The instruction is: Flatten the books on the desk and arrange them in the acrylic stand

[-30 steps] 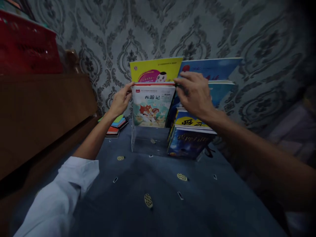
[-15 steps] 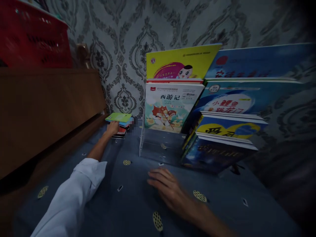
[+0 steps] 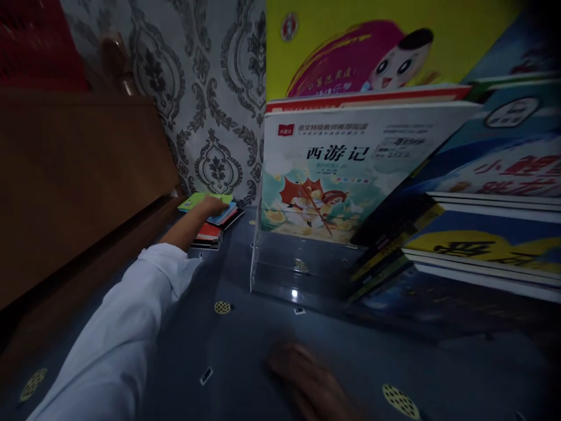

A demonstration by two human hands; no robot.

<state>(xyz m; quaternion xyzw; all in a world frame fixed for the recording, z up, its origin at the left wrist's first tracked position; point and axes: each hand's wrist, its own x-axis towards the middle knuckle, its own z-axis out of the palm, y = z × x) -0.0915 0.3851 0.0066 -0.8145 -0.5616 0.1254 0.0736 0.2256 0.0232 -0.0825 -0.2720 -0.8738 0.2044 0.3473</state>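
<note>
My left hand (image 3: 209,209) reaches to the pile of thin books at the back left, its fingers on or over a green book (image 3: 193,202) and a blue one (image 3: 222,216); its grip is too small to make out. Red and black books (image 3: 207,235) lie beneath and in front. My right hand (image 3: 307,374) is low in the middle, over the dark cloth (image 3: 245,351), blurred by motion. In front of me a clear stand (image 3: 280,275) holds a white book (image 3: 333,169) upright, with a yellow book (image 3: 350,52) behind it.
More books (image 3: 491,240) stand in tiers at the right. A wooden cabinet (image 3: 79,187) runs along the left side, with a red container (image 3: 39,47) on top. Patterned wallpaper (image 3: 210,117) covers the wall behind.
The view has moved closer to the books and stand. My left hand has shifted right over the pile, and the upper books now sit askew from the lower ones. My right hand has become blurred.
</note>
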